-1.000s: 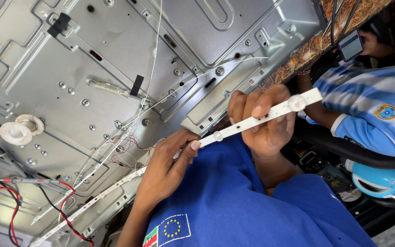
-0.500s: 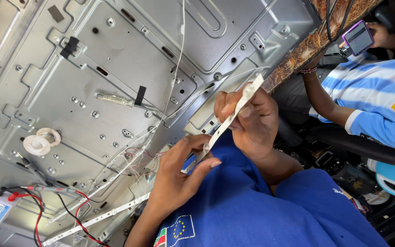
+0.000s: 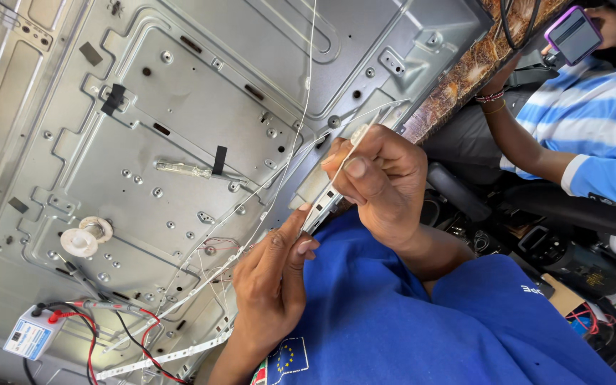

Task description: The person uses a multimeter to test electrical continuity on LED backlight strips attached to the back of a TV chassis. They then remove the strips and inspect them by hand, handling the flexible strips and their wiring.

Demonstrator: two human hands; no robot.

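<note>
Your right hand (image 3: 383, 182) has its grip closed on the thin white LED strip (image 3: 336, 182): thumb and forefinger pinch it near its upper end, and you see it almost edge-on. Your left hand (image 3: 272, 278) meets the strip's lower end with thumb and fingertip, a lighter pinch that steadies more than it carries. The strip hangs in the air between the two hands, above your blue sleeve and just beside the edge of the grey metal back panel (image 3: 180, 107), not touching it as far as the picture shows.

Hold the strip by its edges, I would say, and keep your pads off the small lenses; a strip this slender looks likely to bend or crack if the two hands twist against each other, so turn both together. Mind the thin white wires (image 3: 301, 107) that run down across the panel close to your right thumb, since they could snag.

Further out on the panel lie a second white strip (image 3: 172, 353) along the lower edge, a roll of white tape (image 3: 80, 241), and a short strip piece (image 3: 183, 169) under black tape. At the lower left sits a small white tester box (image 3: 30, 335) with red and black leads (image 3: 101, 314). Off to the right another person in a striped shirt (image 3: 593, 135) holds a phone (image 3: 573, 34).
</note>
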